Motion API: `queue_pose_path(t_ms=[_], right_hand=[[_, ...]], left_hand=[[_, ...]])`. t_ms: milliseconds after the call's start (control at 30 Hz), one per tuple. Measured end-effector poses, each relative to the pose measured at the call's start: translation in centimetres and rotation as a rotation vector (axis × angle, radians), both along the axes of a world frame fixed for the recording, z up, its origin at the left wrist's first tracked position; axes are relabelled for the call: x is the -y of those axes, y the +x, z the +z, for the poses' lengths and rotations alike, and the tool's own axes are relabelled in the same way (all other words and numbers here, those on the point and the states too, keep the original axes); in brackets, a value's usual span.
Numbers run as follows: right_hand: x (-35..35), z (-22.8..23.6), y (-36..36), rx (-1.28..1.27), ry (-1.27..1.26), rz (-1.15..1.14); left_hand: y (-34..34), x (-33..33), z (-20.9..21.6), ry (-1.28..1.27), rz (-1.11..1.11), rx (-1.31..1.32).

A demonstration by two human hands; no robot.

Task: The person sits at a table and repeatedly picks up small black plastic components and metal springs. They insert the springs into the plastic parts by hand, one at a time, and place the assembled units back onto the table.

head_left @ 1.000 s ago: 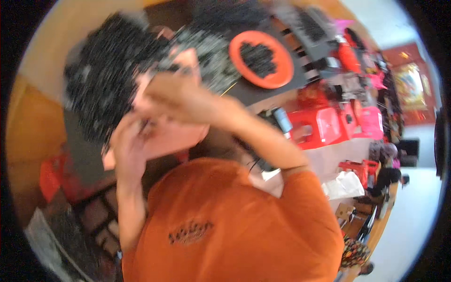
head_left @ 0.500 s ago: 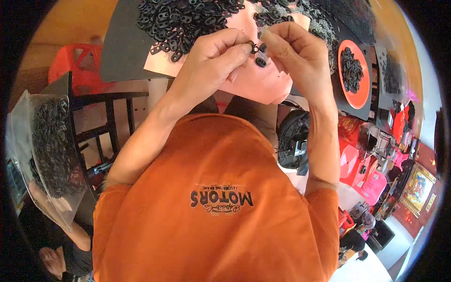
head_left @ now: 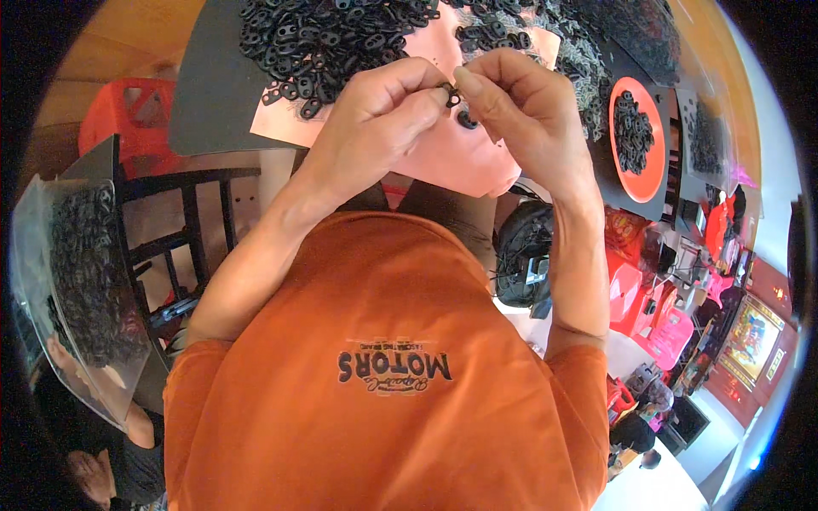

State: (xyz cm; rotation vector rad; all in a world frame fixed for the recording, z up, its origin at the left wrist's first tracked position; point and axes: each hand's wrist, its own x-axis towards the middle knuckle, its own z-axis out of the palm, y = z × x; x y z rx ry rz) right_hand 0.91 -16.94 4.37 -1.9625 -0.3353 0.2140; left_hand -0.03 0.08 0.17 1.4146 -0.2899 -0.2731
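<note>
My left hand [head_left: 394, 106] pinches a small black two-holed plastic piece [head_left: 452, 97] between thumb and fingertips. Close against it, the thumb and forefinger of my right hand [head_left: 527, 102] are pressed together; whatever they hold is too small or hidden to make out. Another black piece [head_left: 465, 117] lies just below the fingertips, partly covered by my right hand. Under both hands is a pink sheet [head_left: 452, 157]. A large heap of similar black pieces [head_left: 315, 51] spreads beyond my left hand, and a smaller group [head_left: 490, 37] lies beyond my right.
Small clear-grey pieces [head_left: 579, 64] are heaped at the far right of the dark table [head_left: 200, 94]. An orange-red plate [head_left: 653, 175] of black parts stands right. On the left are a filled clear bag [head_left: 89, 272], another person's hand [head_left: 72, 370] and a red stool [head_left: 128, 128].
My right fingertips have come in from a small distance to meet the black piece at my left fingertips. The whole view has shifted slightly.
</note>
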Motion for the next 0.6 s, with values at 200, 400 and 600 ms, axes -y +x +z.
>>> queue_pose_path(t_ms=[200,400,600], right_hand=[[-0.03,0.31,0.12,0.004,-0.020,0.029],[0.22,0.36,0.31,0.011,-0.076,0.060],[0.43,0.49,0.37,-0.029,-0.049,0.057]], left_hand=[[0.02,-0.22,-0.11,0.010,-0.017,0.011],[0.10,-0.05,-0.17,-0.003,-0.033,0.021],[0.59,-0.36,-0.95,-0.001,-0.101,0.031]])
